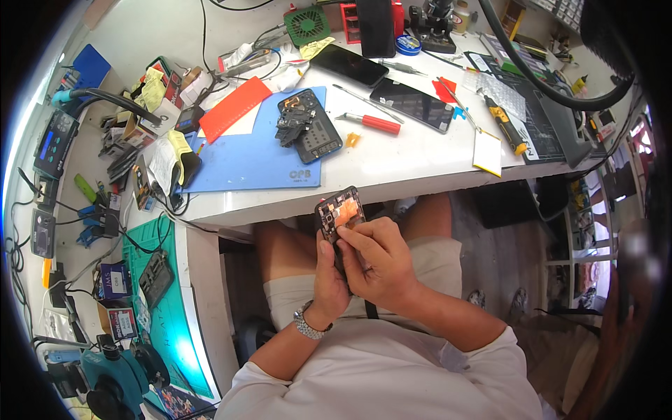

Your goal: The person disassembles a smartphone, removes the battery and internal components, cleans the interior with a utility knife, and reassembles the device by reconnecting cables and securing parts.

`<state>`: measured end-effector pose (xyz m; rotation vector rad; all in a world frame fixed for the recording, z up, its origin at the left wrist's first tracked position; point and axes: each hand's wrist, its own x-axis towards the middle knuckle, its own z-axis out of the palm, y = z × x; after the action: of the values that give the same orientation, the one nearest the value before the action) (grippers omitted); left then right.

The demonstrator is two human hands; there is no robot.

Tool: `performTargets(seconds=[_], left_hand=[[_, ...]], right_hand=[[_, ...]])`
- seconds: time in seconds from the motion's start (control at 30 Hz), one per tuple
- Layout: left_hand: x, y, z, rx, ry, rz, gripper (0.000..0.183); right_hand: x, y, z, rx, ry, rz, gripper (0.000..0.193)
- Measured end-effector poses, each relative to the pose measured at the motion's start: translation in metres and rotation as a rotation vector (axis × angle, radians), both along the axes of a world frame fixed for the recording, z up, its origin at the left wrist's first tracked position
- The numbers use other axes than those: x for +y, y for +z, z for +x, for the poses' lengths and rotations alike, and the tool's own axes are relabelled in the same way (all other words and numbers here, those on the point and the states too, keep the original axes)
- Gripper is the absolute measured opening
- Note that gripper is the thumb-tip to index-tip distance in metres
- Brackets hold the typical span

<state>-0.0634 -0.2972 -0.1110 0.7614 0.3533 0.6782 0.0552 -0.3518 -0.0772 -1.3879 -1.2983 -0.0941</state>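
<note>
Nearby a lettered blue mat (245, 168), left hand (328, 283) closed around opened phone (330, 214), right hand (381, 255) curled against it, grip unclear.

Lettering Left, Right and Ahead

Just ahead and left of the fingers (362, 242), a blue mat (245, 168) carries short dark capitals near its closest edge, with a smaller line beneath. Well to their right and ahead, a black mat (544, 140) shows large white lettering. Left of them, toward the person, dark capitals run along a teal mat (176, 299). Farther left stand a dark purple box (112, 281) with pale capitals and a red-and-white box (123, 323) with bold print. Far ahead, a round blue tin (408, 45) bears white print, too small to read.
</note>
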Motion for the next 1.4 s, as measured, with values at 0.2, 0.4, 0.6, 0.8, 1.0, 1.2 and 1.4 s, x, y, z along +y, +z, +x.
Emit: performTargets(seconds=[0.2, 0.4, 0.6, 0.8, 1.0, 1.2, 1.4], left_hand=[[0.001, 0.008, 0.001, 0.051, 0.019, 0.099, 0.052], [-0.002, 0.010, 0.002, 0.091, 0.102, 0.161, 0.049], [-0.004, 0.006, -0.001, 0.206, 0.159, 0.269, 0.047], [-0.003, 0.002, -0.005, 0.202, 0.133, 0.379, 0.049], [0.004, 0.004, -0.011, 0.252, 0.134, 0.377, 0.056], [0.008, -0.003, -0.015, 0.074, -0.048, -0.068, 0.081], [0.005, -0.009, -0.021, 0.056, 0.054, -0.186, 0.085]], right_hand=[[0.002, 0.003, 0.001, -0.043, 0.007, -0.005, 0.039], [0.004, -0.004, -0.002, -0.031, 0.052, 0.035, 0.038], [0.003, -0.008, -0.002, 0.038, 0.081, 0.051, 0.037], [0.000, -0.007, -0.002, -0.004, 0.060, 0.022, 0.036], [0.003, -0.007, -0.005, 0.106, 0.129, -0.044, 0.031], [-0.004, 0.030, 0.048, 0.056, -0.101, -0.208, 0.020], [-0.032, 0.028, 0.151, -0.500, -0.841, -0.561, 0.038]])
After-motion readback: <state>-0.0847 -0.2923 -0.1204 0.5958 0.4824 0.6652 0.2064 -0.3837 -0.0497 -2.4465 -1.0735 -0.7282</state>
